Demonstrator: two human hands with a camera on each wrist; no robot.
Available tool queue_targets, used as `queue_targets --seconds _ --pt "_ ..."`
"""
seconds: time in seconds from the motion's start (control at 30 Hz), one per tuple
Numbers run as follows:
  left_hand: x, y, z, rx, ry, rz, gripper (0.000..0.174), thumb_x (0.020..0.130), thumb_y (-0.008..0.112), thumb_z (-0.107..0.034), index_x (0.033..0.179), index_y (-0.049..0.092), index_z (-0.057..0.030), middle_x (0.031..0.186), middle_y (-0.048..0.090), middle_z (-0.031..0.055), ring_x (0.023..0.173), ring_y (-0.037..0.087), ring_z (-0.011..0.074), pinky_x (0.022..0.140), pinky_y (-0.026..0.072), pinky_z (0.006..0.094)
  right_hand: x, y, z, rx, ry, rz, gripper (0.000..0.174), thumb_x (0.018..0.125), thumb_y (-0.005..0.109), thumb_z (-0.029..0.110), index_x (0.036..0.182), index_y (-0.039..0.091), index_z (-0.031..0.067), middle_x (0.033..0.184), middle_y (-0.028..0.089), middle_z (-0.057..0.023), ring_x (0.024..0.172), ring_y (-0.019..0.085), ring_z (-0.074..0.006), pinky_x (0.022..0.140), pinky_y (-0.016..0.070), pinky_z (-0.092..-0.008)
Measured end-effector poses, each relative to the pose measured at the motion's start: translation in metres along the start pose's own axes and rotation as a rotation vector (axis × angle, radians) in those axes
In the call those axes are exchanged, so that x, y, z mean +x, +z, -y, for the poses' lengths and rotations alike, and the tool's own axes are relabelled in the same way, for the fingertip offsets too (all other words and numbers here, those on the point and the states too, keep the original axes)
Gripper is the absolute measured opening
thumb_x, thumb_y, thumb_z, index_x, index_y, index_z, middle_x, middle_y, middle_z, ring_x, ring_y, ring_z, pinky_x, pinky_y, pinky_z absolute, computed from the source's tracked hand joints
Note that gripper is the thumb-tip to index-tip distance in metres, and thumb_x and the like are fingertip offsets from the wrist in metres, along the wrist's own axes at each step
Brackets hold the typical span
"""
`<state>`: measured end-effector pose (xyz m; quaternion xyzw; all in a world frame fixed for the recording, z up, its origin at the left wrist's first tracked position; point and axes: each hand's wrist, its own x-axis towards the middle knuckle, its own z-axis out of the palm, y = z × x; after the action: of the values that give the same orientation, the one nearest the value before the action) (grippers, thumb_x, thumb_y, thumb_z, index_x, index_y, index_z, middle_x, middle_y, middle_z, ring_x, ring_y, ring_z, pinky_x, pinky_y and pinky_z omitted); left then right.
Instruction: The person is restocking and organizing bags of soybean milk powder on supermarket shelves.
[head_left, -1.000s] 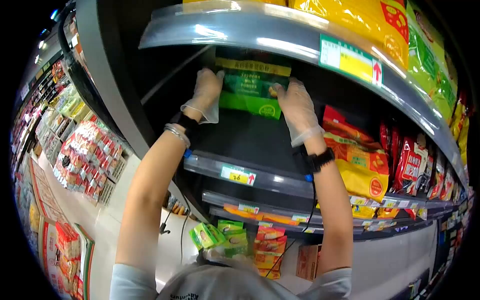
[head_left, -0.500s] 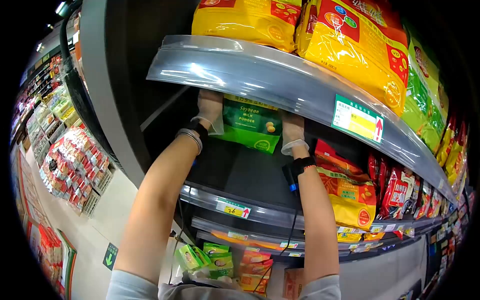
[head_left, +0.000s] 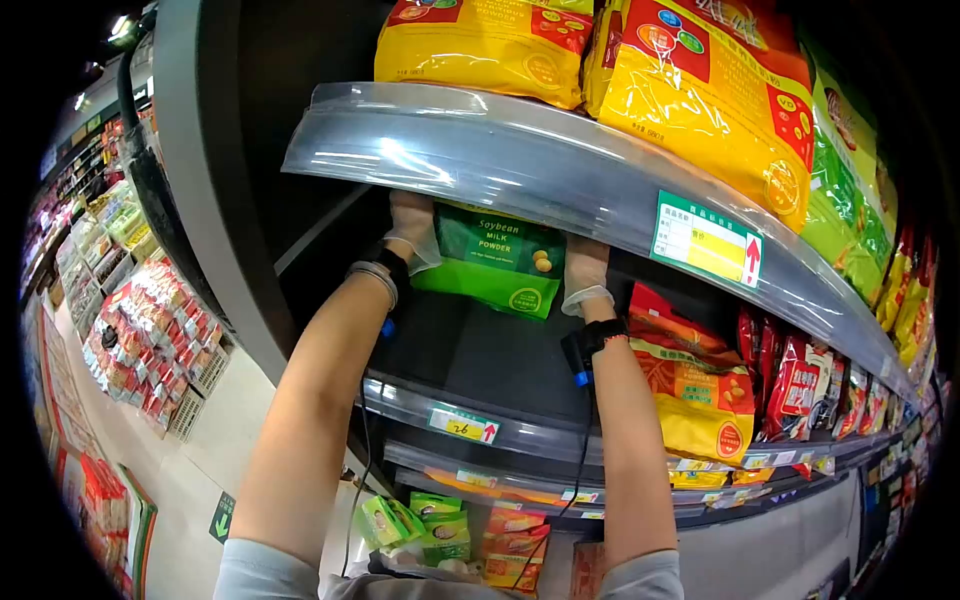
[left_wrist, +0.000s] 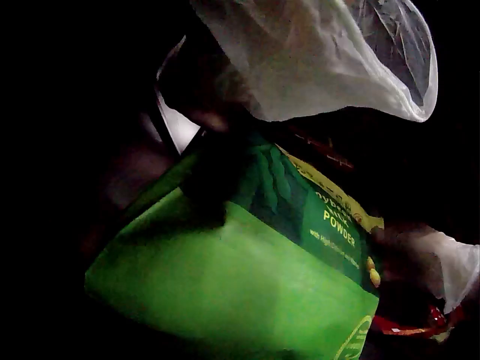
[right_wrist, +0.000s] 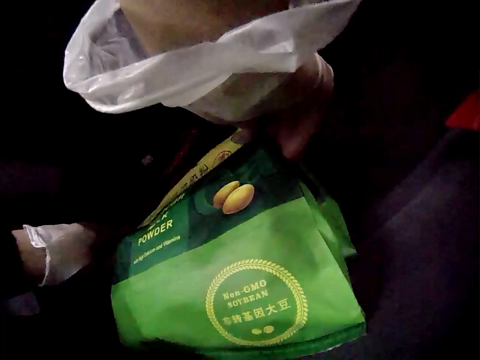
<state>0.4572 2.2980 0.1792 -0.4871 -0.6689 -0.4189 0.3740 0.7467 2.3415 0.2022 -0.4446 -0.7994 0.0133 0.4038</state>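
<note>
A green bag of soybean milk powder [head_left: 497, 268] stands upright on the dark shelf board [head_left: 470, 345], its top hidden behind the upper shelf's clear lip. At the bag's left side my left hand [head_left: 411, 228], in a thin clear glove, grips the upper edge; its fingertips are in shadow. My right hand [head_left: 586, 268], gloved likewise, holds the opposite side. In the right wrist view its thumb and fingers pinch the bag's upper corner [right_wrist: 251, 161]. Dark camera bands circle both wrists.
Yellow bags [head_left: 700, 110] fill the shelf above, behind its clear lip [head_left: 440, 135] with a price tag [head_left: 707, 240]. Red and yellow bags [head_left: 695, 385] stand on the right. A grey upright [head_left: 225, 200] bounds the left side. Thin cables hang from both wrists.
Both hands have carried the soybean milk powder bag deeper under the upper shelf. The head view has shifted so more of the yellow bags above shows. Over the last half second little has moved.
</note>
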Motion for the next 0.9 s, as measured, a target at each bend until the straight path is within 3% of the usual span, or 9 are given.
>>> queue_targets --seconds 0.1,0.17,0.3,0.37,0.43,0.6,0.7,0.73,0.9 --pt "0.001 -0.023 0.002 -0.290 0.218 -0.092 0.021 0.085 0.047 -0.014 0.100 0.059 -0.0061 0.103 0.060 0.0129 0.095 0.057 0.0269 0.081 0.0457 0.0333 0.000 0.000 0.002 0.032 -0.041 -0.039 0.040 0.091 0.040 0.030 0.116 0.052 0.0019 0.122 0.051 -0.0189 0.115 0.045 -0.0348 0.097 0.0348 -0.0400" --pt "-0.002 -0.061 -0.014 0.213 0.387 -0.057 0.024 0.086 0.042 -0.012 0.103 0.058 -0.0057 0.106 0.060 0.0123 0.097 0.057 0.0246 0.086 0.0454 0.0319 -0.005 -0.012 0.011 0.080 -0.097 -0.063 0.040 0.089 0.044 0.032 0.114 0.053 0.0027 0.118 0.054 -0.0199 0.112 0.047 -0.0359 0.094 0.0371 -0.0397" --pt "-0.004 -0.066 -0.030 -0.034 0.084 0.286 0.029 0.084 0.051 -0.025 0.102 0.061 -0.0056 0.100 0.062 0.0165 0.093 0.060 0.0325 0.080 0.0485 0.0360 0.006 0.013 -0.013 0.144 -0.288 -0.173 0.056 0.080 0.055 0.048 0.112 0.056 0.0020 0.110 0.057 -0.0246 0.104 0.053 -0.0394 0.086 0.0437 -0.0426" --pt "-0.012 -0.054 -0.030 -0.498 -0.420 0.315 0.043 0.079 0.059 -0.046 0.095 0.067 -0.0071 0.097 0.063 0.0199 0.095 0.060 0.0347 0.080 0.0477 0.0393 0.009 0.014 -0.006 0.255 -0.196 -0.129 0.062 0.078 0.056 0.054 0.113 0.057 0.0030 0.110 0.057 -0.0257 0.104 0.053 -0.0407 0.085 0.0442 -0.0424" --pt "-0.014 -0.054 -0.030 -0.436 -0.412 0.338 0.045 0.080 0.058 -0.046 0.096 0.066 -0.0048 0.096 0.063 0.0209 0.095 0.060 0.0356 0.080 0.0475 0.0401 0.019 0.017 0.000 0.237 0.073 -0.116 0.068 0.076 0.056 0.059 0.114 0.056 0.0025 0.112 0.057 -0.0251 0.104 0.053 -0.0424 0.085 0.0442 -0.0431" --pt "-0.013 -0.095 -0.062 -0.318 -0.635 0.434 0.038 0.085 0.053 -0.035 0.092 0.066 0.0003 0.096 0.061 0.0260 0.094 0.058 0.0401 0.080 0.0475 0.0427 0.020 0.047 -0.006 0.466 -0.149 -0.271 0.069 0.077 0.061 0.053 0.121 0.049 0.0015 0.108 0.059 -0.0252 0.101 0.056 -0.0419 0.086 0.0451 -0.0414" --pt "-0.036 -0.070 -0.050 -0.267 -0.646 0.337 0.030 0.083 0.053 -0.026 0.090 0.067 0.0003 0.092 0.062 0.0245 0.091 0.059 0.0396 0.078 0.0475 0.0435 0.035 0.097 -0.027 0.454 0.129 -0.079 0.038 0.085 0.056 0.030 0.109 0.054 0.0007 0.092 0.062 -0.0231 0.091 0.059 -0.0376 0.080 0.0457 -0.0431" --pt "-0.045 -0.060 -0.043 -0.263 -0.662 0.334 0.030 0.083 0.053 -0.026 0.090 0.067 0.0003 0.092 0.062 0.0245 0.091 0.059 0.0396 0.078 0.0475 0.0435 -0.002 -0.016 0.064 0.068 -0.070 -0.258 0.026 0.084 0.054 0.021 0.100 0.058 0.0014 0.086 0.061 -0.0212 0.087 0.059 -0.0363 0.077 0.0462 -0.0432" --pt "-0.071 -0.074 -0.035 0.204 0.155 0.807 0.015 0.074 0.057 -0.011 0.075 0.069 -0.0015 0.083 0.063 0.0223 0.083 0.061 0.0360 0.074 0.0486 0.0412 0.018 -0.007 0.105 0.105 -0.213 -0.027 0.029 0.084 0.051 0.026 0.099 0.061 0.0030 0.092 0.062 -0.0199 0.087 0.058 -0.0381 0.078 0.0458 -0.0440"
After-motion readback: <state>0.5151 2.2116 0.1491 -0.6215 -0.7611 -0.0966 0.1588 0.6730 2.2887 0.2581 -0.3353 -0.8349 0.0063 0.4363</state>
